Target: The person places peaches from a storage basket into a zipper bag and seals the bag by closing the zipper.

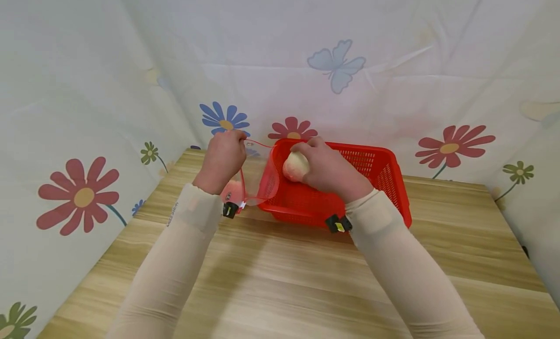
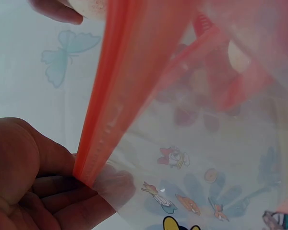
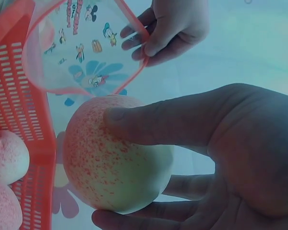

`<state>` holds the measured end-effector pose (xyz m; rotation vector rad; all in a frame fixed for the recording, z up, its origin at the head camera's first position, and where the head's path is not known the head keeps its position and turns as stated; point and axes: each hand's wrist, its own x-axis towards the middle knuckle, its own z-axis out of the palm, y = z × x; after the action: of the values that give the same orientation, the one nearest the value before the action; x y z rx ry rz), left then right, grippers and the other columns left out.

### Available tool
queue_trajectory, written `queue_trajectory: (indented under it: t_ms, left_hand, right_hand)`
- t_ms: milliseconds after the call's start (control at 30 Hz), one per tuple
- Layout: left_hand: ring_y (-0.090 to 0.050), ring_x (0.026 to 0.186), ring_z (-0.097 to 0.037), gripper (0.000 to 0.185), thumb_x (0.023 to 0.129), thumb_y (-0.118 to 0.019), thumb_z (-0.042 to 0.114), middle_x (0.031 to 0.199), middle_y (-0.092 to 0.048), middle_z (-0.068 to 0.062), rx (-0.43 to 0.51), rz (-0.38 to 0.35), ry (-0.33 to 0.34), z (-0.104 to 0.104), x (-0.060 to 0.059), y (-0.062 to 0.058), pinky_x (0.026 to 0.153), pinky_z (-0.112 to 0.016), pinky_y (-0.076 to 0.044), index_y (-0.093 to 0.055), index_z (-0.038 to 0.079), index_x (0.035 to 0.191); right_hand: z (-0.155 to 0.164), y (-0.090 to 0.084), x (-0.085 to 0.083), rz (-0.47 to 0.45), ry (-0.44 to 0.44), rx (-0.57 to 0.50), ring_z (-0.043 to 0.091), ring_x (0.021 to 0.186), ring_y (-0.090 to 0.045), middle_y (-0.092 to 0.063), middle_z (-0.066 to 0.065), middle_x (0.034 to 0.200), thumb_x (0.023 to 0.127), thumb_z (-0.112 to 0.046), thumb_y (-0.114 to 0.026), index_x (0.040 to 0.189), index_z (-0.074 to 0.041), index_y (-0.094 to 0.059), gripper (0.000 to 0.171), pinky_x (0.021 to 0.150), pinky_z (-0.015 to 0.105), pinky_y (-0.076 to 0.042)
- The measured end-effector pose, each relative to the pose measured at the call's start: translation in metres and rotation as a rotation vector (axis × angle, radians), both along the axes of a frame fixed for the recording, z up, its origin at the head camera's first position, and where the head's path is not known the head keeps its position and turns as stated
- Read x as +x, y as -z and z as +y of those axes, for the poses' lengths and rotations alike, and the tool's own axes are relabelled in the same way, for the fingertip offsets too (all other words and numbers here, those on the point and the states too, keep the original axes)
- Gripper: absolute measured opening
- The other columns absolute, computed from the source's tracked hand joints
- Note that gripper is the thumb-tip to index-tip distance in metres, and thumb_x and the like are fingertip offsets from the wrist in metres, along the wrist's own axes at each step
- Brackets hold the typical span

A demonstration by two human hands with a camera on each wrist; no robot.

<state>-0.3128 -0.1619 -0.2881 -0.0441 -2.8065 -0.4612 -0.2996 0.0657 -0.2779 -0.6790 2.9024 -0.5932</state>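
A person's left hand (image 1: pixel 224 156) pinched the red zip edge of a clear cartoon-printed bag (image 1: pixel 259 176), holding its mouth open beside a red basket (image 1: pixel 385 181) on a wooden table (image 1: pixel 284 280). The right hand (image 1: pixel 325 169), fingers curled, gripped a speckled peach (image 1: pixel 295 166) over the basket's near-left corner, just beside the bag. Two more peaches (image 3: pixel 5 179) lay in the basket; another seemed to sit inside the bag.

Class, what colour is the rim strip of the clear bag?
Orange-red; the bag rim shows best in the left wrist view.
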Motion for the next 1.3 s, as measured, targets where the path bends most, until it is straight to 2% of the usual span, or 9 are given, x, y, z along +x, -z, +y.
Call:
queue_trajectory:
  t_ms: [267,567,733,1033,1300]
  left_hand:
    - [-0.068,0.099,-0.034,0.031,0.097,-0.047,0.01,0.114,-0.07,-0.018,-0.006,0.009,0.007,0.0,0.001,-0.001,0.086,-0.046,-0.057,-0.066,0.0,0.118]
    - [-0.067,0.101,-0.035,0.031,0.097,-0.047,0.009,0.115,-0.069,-0.019,0.007,0.02,0.007,-0.002,0.002,-0.001,0.089,-0.046,-0.056,-0.066,-0.001,0.118]
    - [-0.067,0.101,-0.036,0.031,0.096,-0.048,0.009,0.115,-0.069,-0.02,0.007,0.019,0.002,-0.003,0.002,-0.001,0.089,-0.046,-0.056,-0.066,-0.002,0.118]
    - [-0.067,0.103,-0.035,0.031,0.097,-0.048,0.01,0.116,-0.069,-0.019,0.019,-0.005,-0.01,-0.004,0.002,-0.001,0.09,-0.046,-0.056,-0.066,-0.001,0.119]
    - [-0.067,0.103,-0.036,0.029,0.096,-0.049,0.008,0.114,-0.069,-0.02,0.007,0.021,0.004,-0.004,0.003,-0.003,0.089,-0.047,-0.056,-0.067,-0.002,0.116]
  right_hand:
    - [-0.01,0.002,0.008,-0.029,-0.026,-0.048,0.025,0.112,-0.052,-0.044,0.006,0.138,0.073,-0.029,-0.083,0.137,-0.027,-0.05,0.072,0.08,0.043,-0.059]
    - [-0.021,0.011,0.014,0.009,-0.088,-0.079,0.025,0.113,-0.051,-0.043,0.005,0.139,0.073,-0.026,-0.084,0.135,-0.027,-0.051,0.071,0.081,0.043,-0.058]
    - [-0.026,0.019,0.014,0.025,-0.111,-0.109,0.025,0.112,-0.052,-0.045,0.004,0.138,0.074,-0.026,-0.083,0.134,-0.03,-0.053,0.067,0.081,0.042,-0.058]
    - [-0.036,0.034,0.01,0.002,-0.174,-0.17,0.024,0.114,-0.05,-0.046,0.005,0.136,0.076,-0.024,-0.082,0.132,-0.027,-0.053,0.063,0.081,0.039,-0.058]
    - [-0.049,0.044,0.009,0.023,-0.199,-0.154,0.024,0.118,-0.05,-0.044,0.005,0.142,0.076,-0.018,-0.08,0.135,-0.029,-0.051,0.066,0.084,0.042,-0.058]
